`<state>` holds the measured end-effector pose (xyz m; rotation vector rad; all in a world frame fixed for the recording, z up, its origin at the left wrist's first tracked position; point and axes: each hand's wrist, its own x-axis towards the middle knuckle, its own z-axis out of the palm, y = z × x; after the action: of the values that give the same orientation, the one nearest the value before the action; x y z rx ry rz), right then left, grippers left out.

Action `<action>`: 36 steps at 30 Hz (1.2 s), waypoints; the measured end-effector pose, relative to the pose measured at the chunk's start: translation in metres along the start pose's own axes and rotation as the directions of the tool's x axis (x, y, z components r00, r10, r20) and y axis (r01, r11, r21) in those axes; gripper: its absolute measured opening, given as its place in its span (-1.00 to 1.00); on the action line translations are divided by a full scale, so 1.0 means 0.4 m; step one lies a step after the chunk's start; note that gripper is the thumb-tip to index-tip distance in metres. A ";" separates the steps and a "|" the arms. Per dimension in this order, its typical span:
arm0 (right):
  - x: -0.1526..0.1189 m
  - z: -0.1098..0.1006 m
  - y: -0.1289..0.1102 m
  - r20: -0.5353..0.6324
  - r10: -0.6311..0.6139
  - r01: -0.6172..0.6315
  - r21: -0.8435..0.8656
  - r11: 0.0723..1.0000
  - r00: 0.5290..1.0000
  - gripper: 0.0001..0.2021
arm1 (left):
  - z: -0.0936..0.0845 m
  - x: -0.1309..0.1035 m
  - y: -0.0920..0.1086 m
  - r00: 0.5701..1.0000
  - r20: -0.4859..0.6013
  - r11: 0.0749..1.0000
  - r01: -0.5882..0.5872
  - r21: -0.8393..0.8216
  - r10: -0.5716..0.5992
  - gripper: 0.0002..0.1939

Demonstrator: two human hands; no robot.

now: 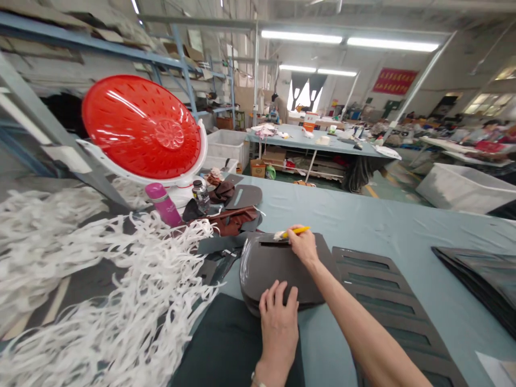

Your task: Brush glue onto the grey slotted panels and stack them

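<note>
My right hand [303,246] is closed around a small brush with a yellow handle [299,230]. The brush's pale bristles [278,236] touch the top panel of a stack of dark brown leather-like panels [258,274], just by a long narrow slot [274,243]. Wet-looking shine shows along the panel's left edge. My left hand [279,317] lies on the stack's near edge, fingers spread and flat. Beneath my left wrist, a dark green cloth [226,338] covers the table.
White strips [133,301] heap up on the left beside a pink bottle [163,204] and a dark jar [200,194]. Behind them stands a red-shaded lamp-like thing [141,126]. Slotted brown panels [379,290] and stacked dark sheets [479,274] lie right on the blue-green table [322,207].
</note>
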<state>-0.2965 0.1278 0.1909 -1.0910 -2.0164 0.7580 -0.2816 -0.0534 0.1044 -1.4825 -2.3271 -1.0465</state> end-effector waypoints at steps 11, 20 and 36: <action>-0.100 -0.317 0.165 -0.325 0.140 -0.207 -0.181 0.962 0.935 -0.70 | -0.032 0.006 0.023 0.993 -0.001 0.991 -0.120 0.061 0.121 -0.66; -0.428 -0.316 0.050 -0.333 0.051 -0.071 -0.049 0.996 0.941 -0.81 | -0.088 0.043 -0.027 0.986 0.165 0.920 0.067 -0.385 -0.003 -0.67; -0.436 -0.338 0.149 -0.434 0.038 -0.091 -0.102 0.991 0.900 -0.77 | -0.115 0.117 -0.175 0.978 0.207 0.946 0.089 -0.311 -0.024 -0.62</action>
<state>-0.0930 0.0258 0.1699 -1.2738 -1.6676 0.3829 -0.3734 -0.0670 0.1294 -1.7150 -2.4363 -1.4065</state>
